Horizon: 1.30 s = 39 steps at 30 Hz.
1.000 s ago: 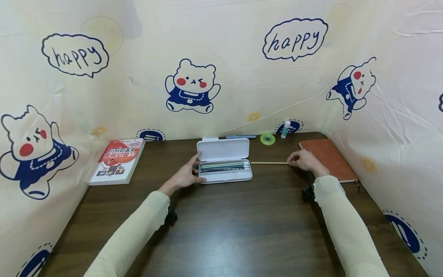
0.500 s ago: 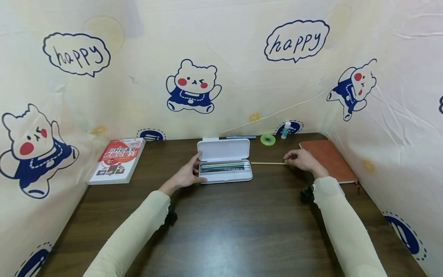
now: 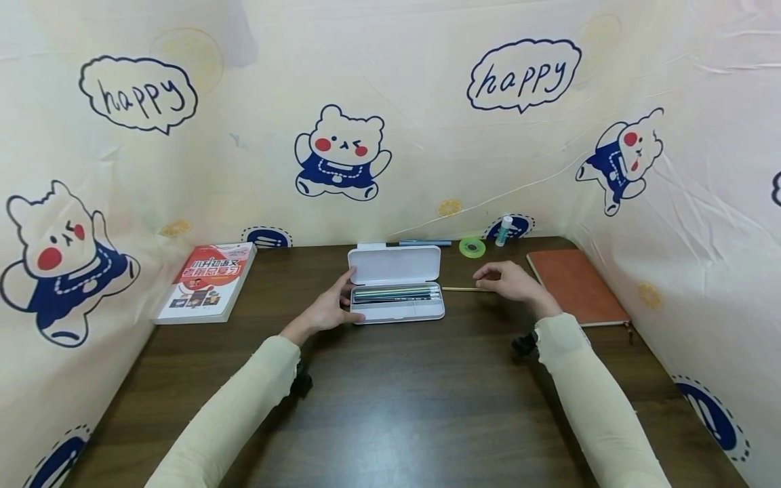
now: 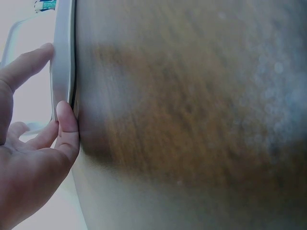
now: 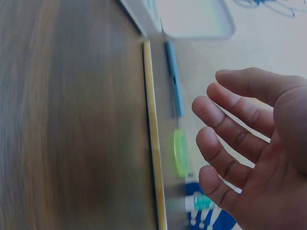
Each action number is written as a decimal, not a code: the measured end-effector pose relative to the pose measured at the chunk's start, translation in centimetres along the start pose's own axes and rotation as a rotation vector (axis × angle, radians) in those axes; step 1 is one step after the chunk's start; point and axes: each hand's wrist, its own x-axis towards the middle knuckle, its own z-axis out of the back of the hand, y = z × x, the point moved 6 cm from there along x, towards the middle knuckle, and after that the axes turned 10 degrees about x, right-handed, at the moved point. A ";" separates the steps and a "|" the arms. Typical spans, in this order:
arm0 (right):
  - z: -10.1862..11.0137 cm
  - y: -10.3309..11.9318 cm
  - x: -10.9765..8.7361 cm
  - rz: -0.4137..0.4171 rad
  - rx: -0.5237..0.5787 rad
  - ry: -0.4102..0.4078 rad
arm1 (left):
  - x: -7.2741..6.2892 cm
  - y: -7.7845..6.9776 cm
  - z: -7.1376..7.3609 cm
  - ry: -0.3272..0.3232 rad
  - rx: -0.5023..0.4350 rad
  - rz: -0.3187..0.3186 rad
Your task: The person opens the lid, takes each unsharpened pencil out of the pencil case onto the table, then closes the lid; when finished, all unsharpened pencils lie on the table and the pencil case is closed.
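A white pencil case [image 3: 394, 266] lies with its lid raised at the back of the table. Several dark and green pencils [image 3: 396, 293] fill its rear compartment. My left hand [image 3: 327, 308] grips the case's left end, thumb at the front corner and fingers toward the hinge; in the left wrist view its fingertips [image 4: 66, 115] press the case's side. A thin straight yellow strip [image 3: 460, 289] extends rightward from the case's right end. Over its right part, which is hidden in the head view, hovers my right hand [image 3: 509, 280], fingers loosely bent with nothing between them in the right wrist view.
Behind the case is a blue pen [image 3: 425, 242], with a green tape roll [image 3: 472, 247] and an upright glue stick [image 3: 503, 231] to its right. A brown notebook [image 3: 576, 286] sits at the right, a red-and-white book [image 3: 207, 283] at the left. Printed cloth hangs around the table.
My right hand has moved left along the yellow strip toward the pencil case and now covers more of it. The left hand and the case have stayed in place.
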 end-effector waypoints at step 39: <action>-9.5 5.9 3.5 0.199 -0.197 0.162 | 0.0 -0.2 -0.1 0.007 0.007 0.032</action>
